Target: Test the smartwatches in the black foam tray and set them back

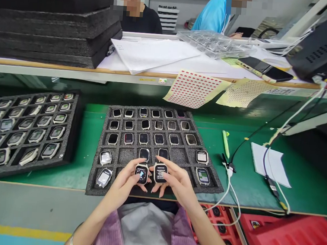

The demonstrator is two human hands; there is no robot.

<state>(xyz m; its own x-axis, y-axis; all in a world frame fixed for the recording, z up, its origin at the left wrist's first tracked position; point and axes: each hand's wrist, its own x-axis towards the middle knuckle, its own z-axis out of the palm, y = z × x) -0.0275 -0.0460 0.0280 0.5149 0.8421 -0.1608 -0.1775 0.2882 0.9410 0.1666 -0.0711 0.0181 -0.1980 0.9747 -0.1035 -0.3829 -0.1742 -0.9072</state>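
My left hand (130, 176) is closed around a smartwatch body without a strap (141, 173), its thumb on the lit screen, which shows a dial-like picture. In my right hand (178, 177) sits a second smartwatch body (160, 171); its dark screen carries lines of white text, and the thumb rests on it. The two watches are side by side, above the front part of a black foam tray (92, 181). Rows of similar watches fill many of the tray's pockets. A few pockets nearby hold nothing, and some are hidden by my hands.
Another foam tray of watches (72, 131) lies to the left. Cables (230, 172), a green pen (225, 143) and white paper (271, 163) are on the right. Red trays (292, 236) sit below. Sticker sheets (195, 89) hang from the shelf; two people are behind it.
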